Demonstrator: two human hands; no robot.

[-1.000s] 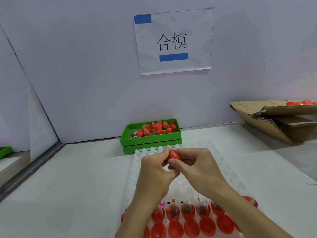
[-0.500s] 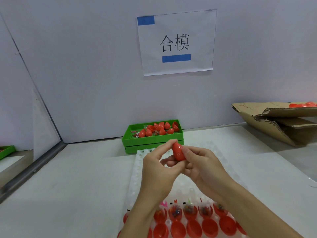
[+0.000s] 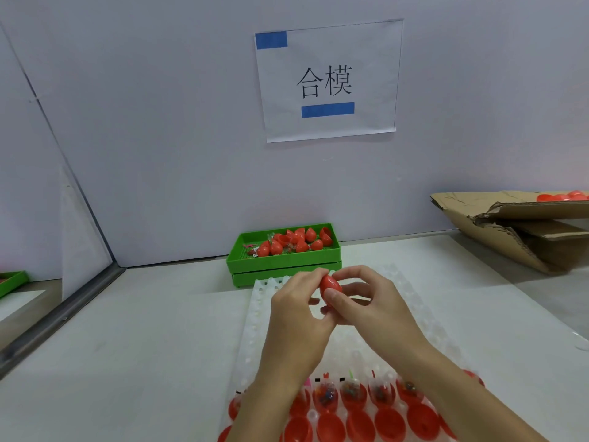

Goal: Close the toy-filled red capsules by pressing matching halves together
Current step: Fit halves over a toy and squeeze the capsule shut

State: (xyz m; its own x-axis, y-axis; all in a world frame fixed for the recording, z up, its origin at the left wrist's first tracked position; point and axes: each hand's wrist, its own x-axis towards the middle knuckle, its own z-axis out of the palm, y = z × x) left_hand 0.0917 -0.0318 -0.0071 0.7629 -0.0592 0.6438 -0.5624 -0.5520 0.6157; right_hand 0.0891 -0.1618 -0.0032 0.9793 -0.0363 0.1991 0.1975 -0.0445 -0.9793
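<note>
left hand (image 3: 294,309) and right hand (image 3: 371,306) both pinching one small red egg-shaped plastic capsule (image 3: 330,287) with curled fingers, frame centre | capsule apparently closed | hovering over white moulded plastic tray (image 3: 255,314) of open red halves (image 3: 360,425), lower frame | green plastic bin (image 3: 283,260) sitting behind on surface

A white table (image 3: 143,362) is seen. A white cell tray (image 3: 411,301) is laid at centre; a green tray (image 3: 283,261), possibly two stacked, is set behind it, touching or nearly so. A torn cardboard box (image 3: 510,237) is placed far right.

Pale wall (image 3: 159,122) behind white table (image 3: 143,346)
</note>
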